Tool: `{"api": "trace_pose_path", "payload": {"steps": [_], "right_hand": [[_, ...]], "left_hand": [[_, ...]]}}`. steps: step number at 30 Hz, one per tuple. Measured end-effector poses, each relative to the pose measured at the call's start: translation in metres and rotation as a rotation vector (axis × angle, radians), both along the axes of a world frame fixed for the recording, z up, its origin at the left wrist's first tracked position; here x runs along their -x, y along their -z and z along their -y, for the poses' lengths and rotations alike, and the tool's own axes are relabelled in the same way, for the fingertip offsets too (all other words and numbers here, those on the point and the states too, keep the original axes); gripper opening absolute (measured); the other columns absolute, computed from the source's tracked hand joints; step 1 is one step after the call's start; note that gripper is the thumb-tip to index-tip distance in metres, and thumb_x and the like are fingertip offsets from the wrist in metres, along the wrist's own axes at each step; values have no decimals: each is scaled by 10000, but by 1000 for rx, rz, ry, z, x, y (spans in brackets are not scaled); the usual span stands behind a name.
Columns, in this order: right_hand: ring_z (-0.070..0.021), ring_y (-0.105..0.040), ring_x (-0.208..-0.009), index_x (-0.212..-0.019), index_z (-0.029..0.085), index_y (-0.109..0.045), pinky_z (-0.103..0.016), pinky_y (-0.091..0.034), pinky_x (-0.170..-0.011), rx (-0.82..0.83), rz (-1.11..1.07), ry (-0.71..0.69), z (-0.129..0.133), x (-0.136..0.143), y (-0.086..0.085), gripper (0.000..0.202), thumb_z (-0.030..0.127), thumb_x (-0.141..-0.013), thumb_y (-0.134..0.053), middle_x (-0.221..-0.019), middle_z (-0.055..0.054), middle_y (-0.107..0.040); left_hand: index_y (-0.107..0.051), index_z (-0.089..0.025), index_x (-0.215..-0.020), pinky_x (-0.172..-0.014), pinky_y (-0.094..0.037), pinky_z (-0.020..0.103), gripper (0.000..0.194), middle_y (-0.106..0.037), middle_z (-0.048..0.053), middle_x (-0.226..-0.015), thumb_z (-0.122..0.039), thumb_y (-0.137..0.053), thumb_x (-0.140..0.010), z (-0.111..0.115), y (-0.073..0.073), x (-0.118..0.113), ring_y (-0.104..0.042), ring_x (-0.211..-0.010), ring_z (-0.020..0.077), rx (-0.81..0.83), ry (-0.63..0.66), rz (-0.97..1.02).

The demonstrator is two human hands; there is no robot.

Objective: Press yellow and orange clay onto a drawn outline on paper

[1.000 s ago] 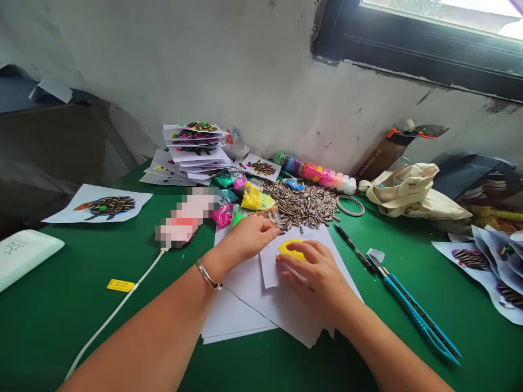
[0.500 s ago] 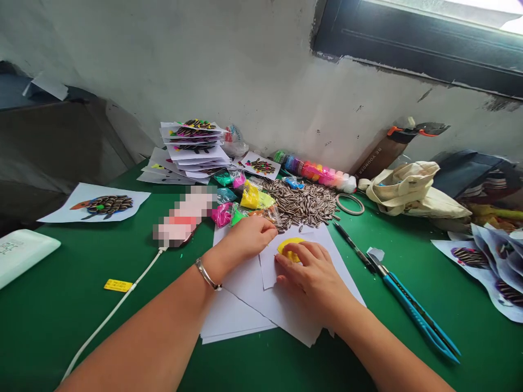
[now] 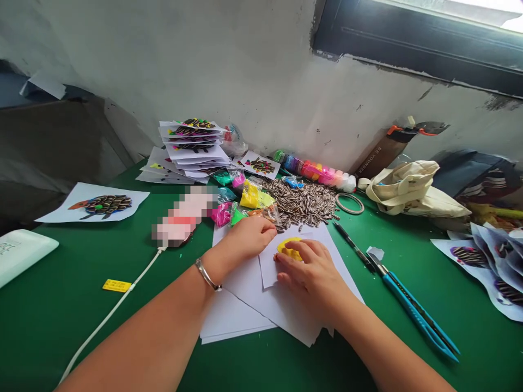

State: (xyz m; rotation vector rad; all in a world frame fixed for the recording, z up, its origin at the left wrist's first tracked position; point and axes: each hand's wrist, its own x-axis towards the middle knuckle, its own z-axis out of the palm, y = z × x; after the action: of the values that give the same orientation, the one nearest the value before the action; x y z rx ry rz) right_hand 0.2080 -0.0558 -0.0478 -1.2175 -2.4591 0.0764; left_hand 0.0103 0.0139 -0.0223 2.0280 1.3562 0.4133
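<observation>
My left hand (image 3: 254,237) is closed in a pinch above the upper left of a small white sheet (image 3: 268,272); whatever it holds is hidden. My right hand (image 3: 308,267) reaches over the same sheet with its fingers apart, close to a flat yellow oval (image 3: 291,249). A tiny brownish-red piece (image 3: 276,257) shows at its index fingertip. Larger white papers (image 3: 237,321) lie beneath. Just behind the hands are a heap of striped sunflower seeds (image 3: 310,201) and small bags of coloured clay (image 3: 253,196).
Stacked seed pictures (image 3: 196,155) stand at the back left. A blurred pink device (image 3: 183,218) has a white cable. To the right lie a black pen (image 3: 353,246), blue tweezers (image 3: 420,310), a tape ring (image 3: 350,203) and a cloth bag (image 3: 408,188).
The fingers of my right hand have shifted slightly, and the small brownish-red piece at the index fingertip now shows more clearly. My left hand stays nearly still.
</observation>
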Motion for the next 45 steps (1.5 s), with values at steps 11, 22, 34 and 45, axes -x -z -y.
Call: {"api": "trace_pose_path", "payload": {"steps": [11,22,34,45], "right_hand": [[-283,-526,-1105,-1110,298,-707,-474,-450,-949,-43,-18,41,-1,-2,-1,208,313,-919,-626,-1214,-87,-635],[-305,-510,-1146,-1091,247,-709,-518,-416,-1008,-3,35,14,-1,3,0,210,331,-914,-633,-1211,-101,-647],[-315,-523,-1168,-1085,199,-703,-561,-348,-1084,-61,47,-35,6,11,2,242,355,-912,-639,-1216,-106,-667],[-306,-516,-1183,-1098,246,-715,-555,-385,-1054,-8,-17,-4,5,4,-3,226,340,-950,-572,-1241,-106,-649]], "left_hand": [[-438,-198,-564,-591,-280,292,289,-557,-2,-621,-259,-484,-843,1,-3,0,-503,-644,161,1,12,-1],[-438,-194,-573,-594,-275,292,298,-565,0,-638,-276,-483,-856,0,-1,0,-510,-660,161,-6,26,-16],[-411,-191,-569,-583,-271,285,304,-534,-11,-623,-248,-487,-858,0,-3,-1,-485,-645,149,-8,29,-32],[-441,-192,-591,-572,-273,277,284,-533,-14,-617,-257,-483,-865,0,-2,0,-485,-633,146,-9,23,-40]]}}
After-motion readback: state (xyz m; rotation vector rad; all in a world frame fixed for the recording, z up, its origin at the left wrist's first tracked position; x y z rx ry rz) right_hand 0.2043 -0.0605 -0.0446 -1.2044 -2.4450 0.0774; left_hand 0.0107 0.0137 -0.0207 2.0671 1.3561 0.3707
